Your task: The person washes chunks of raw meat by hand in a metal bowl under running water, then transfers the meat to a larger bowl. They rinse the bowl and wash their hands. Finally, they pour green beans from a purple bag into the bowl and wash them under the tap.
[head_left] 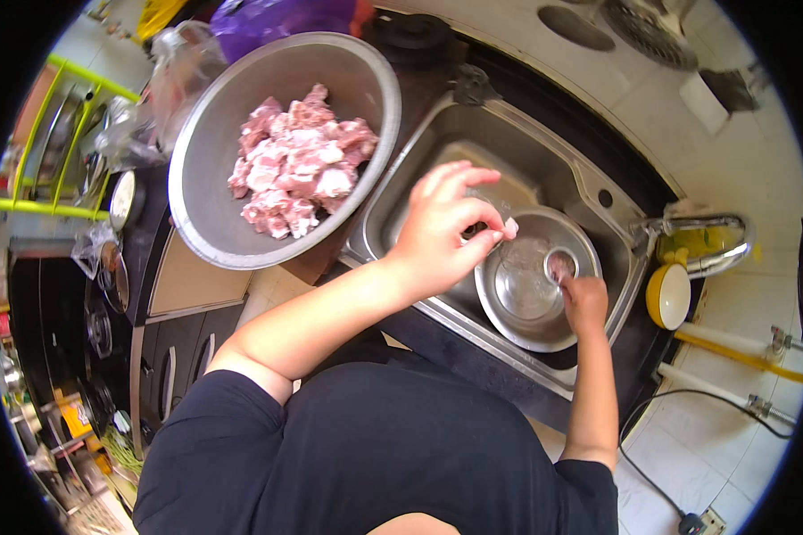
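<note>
My left hand (451, 227) is raised over the sink, thumb and forefinger pinched on a small pale pink piece of meat (510, 228), the other fingers spread. Below it a round steel basin (540, 334) rests in the sink with shallow water. My right hand (587, 303) reaches into the basin's right side, its fingers closed at the rim of a small round metal bowl (550, 259) with something pinkish inside. Whether that bowl has a handle is hidden by my fingers. A large metal bowl (207, 196) at the left holds a heap of raw meat chunks (299, 165).
The steel sink (410, 169) has a chrome faucet (718, 259) at its right. Beside that stands a yellow bowl with a white inside (669, 296). Purple (281, 25) and clear plastic bags (187, 71) lie behind the large bowl. Utensils, including a ladle (575, 28), hang on the wall.
</note>
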Action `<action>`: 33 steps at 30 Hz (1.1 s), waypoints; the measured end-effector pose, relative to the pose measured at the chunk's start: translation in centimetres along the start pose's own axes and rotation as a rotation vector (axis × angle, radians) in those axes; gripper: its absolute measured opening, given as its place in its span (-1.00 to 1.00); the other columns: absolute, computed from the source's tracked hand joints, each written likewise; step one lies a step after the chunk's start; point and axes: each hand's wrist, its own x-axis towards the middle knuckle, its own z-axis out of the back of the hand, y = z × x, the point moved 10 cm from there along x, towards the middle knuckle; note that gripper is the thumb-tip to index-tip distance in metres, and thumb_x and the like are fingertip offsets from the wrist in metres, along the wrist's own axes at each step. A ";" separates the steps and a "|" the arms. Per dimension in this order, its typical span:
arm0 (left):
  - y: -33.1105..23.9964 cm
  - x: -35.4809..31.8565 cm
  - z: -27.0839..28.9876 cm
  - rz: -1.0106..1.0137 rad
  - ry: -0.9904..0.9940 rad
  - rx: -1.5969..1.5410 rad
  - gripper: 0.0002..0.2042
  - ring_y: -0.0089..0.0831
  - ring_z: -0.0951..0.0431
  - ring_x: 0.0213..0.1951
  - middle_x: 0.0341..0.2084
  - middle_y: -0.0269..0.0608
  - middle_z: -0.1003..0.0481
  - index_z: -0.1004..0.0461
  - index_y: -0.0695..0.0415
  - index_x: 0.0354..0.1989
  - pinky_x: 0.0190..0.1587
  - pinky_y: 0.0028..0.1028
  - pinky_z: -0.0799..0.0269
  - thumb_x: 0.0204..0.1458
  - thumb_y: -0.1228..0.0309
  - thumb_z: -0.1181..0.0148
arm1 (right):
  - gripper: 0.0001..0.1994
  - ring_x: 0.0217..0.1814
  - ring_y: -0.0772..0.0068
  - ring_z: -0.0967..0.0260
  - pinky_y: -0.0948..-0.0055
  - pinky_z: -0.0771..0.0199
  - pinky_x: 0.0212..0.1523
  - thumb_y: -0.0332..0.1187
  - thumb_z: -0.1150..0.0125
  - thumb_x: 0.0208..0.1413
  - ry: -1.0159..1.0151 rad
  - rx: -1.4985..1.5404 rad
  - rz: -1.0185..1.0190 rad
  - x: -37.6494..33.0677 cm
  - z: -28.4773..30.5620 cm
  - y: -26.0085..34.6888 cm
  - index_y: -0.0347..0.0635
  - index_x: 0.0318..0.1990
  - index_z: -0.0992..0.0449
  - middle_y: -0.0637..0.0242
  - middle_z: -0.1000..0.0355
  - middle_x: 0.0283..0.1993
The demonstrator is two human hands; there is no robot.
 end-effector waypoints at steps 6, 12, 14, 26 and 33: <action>-0.8 -1.5 17.2 -0.125 -0.419 0.475 -0.88 -0.14 -0.26 0.02 -0.12 -0.14 -0.39 -0.53 0.07 -0.47 0.08 -0.20 -0.06 -0.26 0.47 -0.26 | -0.85 -0.48 0.19 -0.29 0.28 -0.27 -0.29 -0.53 -0.23 -0.34 -0.059 0.099 -0.032 1.1 2.5 4.8 -0.12 -0.52 -0.44 0.26 -0.33 -0.59; 7.1 -7.3 21.8 0.182 -0.244 0.568 -0.76 -0.08 -0.23 0.08 -0.01 -0.08 -0.34 -0.52 0.09 -0.31 0.11 -0.13 -0.03 -0.24 0.39 -0.20 | -0.85 -0.48 0.20 -0.28 0.28 -0.26 -0.25 -0.55 -0.21 -0.33 -0.082 0.040 0.024 3.4 3.9 9.0 -0.12 -0.50 -0.44 0.27 -0.32 -0.60; 5.8 -8.6 22.2 0.115 -0.265 0.564 -0.76 -0.06 -0.23 0.08 -0.06 -0.09 -0.36 -0.51 0.07 -0.35 0.10 -0.12 -0.04 -0.29 0.39 -0.22 | -0.84 -0.47 0.19 -0.28 0.26 -0.25 -0.23 -0.51 -0.21 -0.32 -0.083 -0.003 0.031 3.5 3.5 9.6 -0.10 -0.47 -0.45 0.26 -0.31 -0.61; 7.1 -16.3 31.8 0.115 -0.410 0.436 -0.78 -0.03 -0.15 0.13 -0.02 -0.16 -0.32 -0.51 0.05 -0.33 0.12 -0.15 -0.04 -0.24 0.42 -0.25 | -0.91 -0.44 0.18 -0.31 0.25 -0.23 -0.23 -0.51 -0.17 -0.26 -0.025 -0.049 0.046 7.4 1.1 18.6 -0.14 -0.50 -0.46 0.25 -0.37 -0.58; 11.4 -21.8 35.1 0.282 -0.414 0.339 -0.78 -0.03 -0.13 0.14 -0.01 -0.17 -0.31 -0.49 0.04 -0.31 0.13 -0.14 -0.03 -0.20 0.37 -0.23 | -0.90 -0.40 0.17 -0.34 0.27 -0.25 -0.23 -0.45 -0.21 -0.25 0.037 -0.079 0.070 9.3 -2.5 22.8 -0.14 -0.48 -0.47 0.22 -0.40 -0.53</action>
